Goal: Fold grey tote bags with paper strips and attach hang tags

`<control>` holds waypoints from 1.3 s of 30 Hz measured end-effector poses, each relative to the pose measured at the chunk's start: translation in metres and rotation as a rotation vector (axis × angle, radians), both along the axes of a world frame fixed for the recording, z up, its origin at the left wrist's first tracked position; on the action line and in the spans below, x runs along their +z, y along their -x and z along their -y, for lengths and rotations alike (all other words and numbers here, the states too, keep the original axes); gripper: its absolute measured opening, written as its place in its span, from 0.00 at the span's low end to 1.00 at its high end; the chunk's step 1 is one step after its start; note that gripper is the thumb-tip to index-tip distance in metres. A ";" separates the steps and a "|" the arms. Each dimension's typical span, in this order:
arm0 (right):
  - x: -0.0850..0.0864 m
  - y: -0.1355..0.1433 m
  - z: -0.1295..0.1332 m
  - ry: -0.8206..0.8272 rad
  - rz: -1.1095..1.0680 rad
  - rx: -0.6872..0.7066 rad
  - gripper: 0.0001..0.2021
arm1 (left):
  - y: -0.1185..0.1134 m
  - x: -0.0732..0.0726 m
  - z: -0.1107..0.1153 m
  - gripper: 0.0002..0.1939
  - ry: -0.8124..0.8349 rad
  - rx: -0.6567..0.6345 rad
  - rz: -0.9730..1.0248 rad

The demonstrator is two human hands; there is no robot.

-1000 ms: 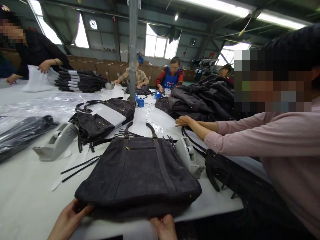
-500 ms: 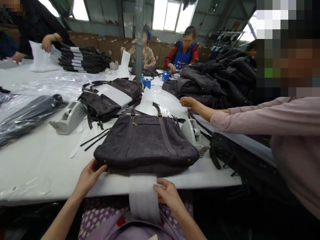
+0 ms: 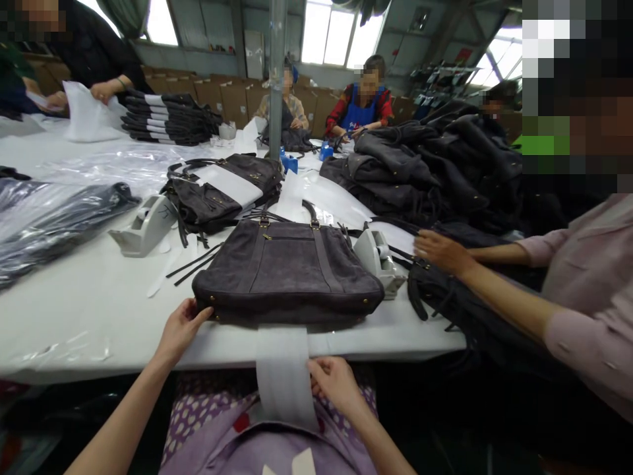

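Observation:
A dark grey suede handbag lies flat before me, its base toward me and its handles pointing away. My left hand grips the bag's near left corner, thumb on top; its other fingers are partly hidden. A white strip of packing foam comes out from beneath the bag and hangs over the table edge toward my lap. At the strip's right edge, my right hand pinches it between thumb and fingers. Another handbag, wrapped with a white band, lies behind on the left.
Grey tape dispensers stand left and right of the bag on the white table. A co-worker's hand works among bags at right. Dark bags are heaped beyond, plastic-wrapped ones lie left, and a metal pole rises behind.
My hands keep their holds on the bag corner and strip, with the right hand slightly lower on it. The view has shifted a little. The co-worker's arm at right has drawn back toward the nearer bags.

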State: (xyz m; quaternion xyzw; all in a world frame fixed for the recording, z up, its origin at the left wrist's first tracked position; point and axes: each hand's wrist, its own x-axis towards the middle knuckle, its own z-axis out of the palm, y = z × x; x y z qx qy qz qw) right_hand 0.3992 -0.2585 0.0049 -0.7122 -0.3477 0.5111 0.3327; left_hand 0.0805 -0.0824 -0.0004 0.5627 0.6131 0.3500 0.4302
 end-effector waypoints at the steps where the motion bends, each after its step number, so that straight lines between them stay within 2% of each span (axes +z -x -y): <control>1: 0.004 -0.009 0.008 -0.028 0.072 -0.036 0.20 | -0.001 0.002 0.003 0.24 -0.001 0.026 -0.011; 4: 0.029 -0.044 0.013 -0.293 0.475 -0.210 0.21 | -0.011 0.011 0.021 0.26 -0.018 0.239 0.003; 6: 0.050 -0.068 0.002 -0.532 0.801 -0.200 0.21 | -0.022 0.012 0.045 0.28 0.003 0.411 0.094; 8: 0.070 -0.081 -0.016 -0.719 1.036 -0.015 0.21 | -0.039 0.007 0.077 0.30 0.111 0.434 0.221; 10: 0.083 -0.079 -0.038 -0.796 1.157 0.262 0.24 | -0.059 -0.005 0.113 0.32 0.289 0.292 0.325; 13: 0.089 -0.057 -0.069 -0.748 1.213 0.591 0.34 | -0.090 -0.021 0.156 0.31 0.388 0.193 0.358; 15: 0.086 -0.040 -0.087 -0.677 1.212 0.686 0.41 | -0.106 -0.027 0.169 0.31 0.406 0.151 0.394; 17: 0.080 -0.029 -0.099 -0.612 1.203 0.722 0.41 | -0.118 -0.029 0.171 0.32 0.427 0.081 0.454; 18: 0.077 -0.027 -0.104 -0.589 1.196 0.728 0.38 | -0.122 -0.030 0.169 0.33 0.435 0.043 0.482; 22: 0.069 -0.030 -0.119 -0.606 1.150 0.750 0.09 | -0.131 -0.035 0.158 0.34 0.447 -0.061 0.548; 23: 0.070 -0.032 -0.123 -0.633 1.146 0.766 0.05 | -0.132 -0.038 0.156 0.33 0.451 -0.073 0.553; 26: 0.085 -0.034 -0.138 -0.725 1.177 0.817 0.10 | -0.134 -0.045 0.154 0.32 0.469 -0.121 0.557; 30: 0.103 -0.028 -0.157 -0.756 1.244 0.866 0.10 | -0.134 -0.049 0.153 0.32 0.461 -0.163 0.555; 32: 0.098 -0.026 -0.159 -0.740 1.246 0.928 0.10 | -0.134 -0.049 0.154 0.33 0.462 -0.184 0.540; 34: 0.085 -0.026 -0.152 -0.710 1.228 0.991 0.10 | -0.130 -0.049 0.158 0.33 0.456 -0.237 0.506; 37: 0.071 -0.036 -0.135 -0.686 1.183 0.947 0.08 | -0.111 -0.037 0.163 0.28 0.411 -0.370 0.274; 39: 0.075 -0.048 -0.124 -0.712 1.149 0.852 0.17 | -0.090 -0.017 0.159 0.25 0.336 -0.438 -0.046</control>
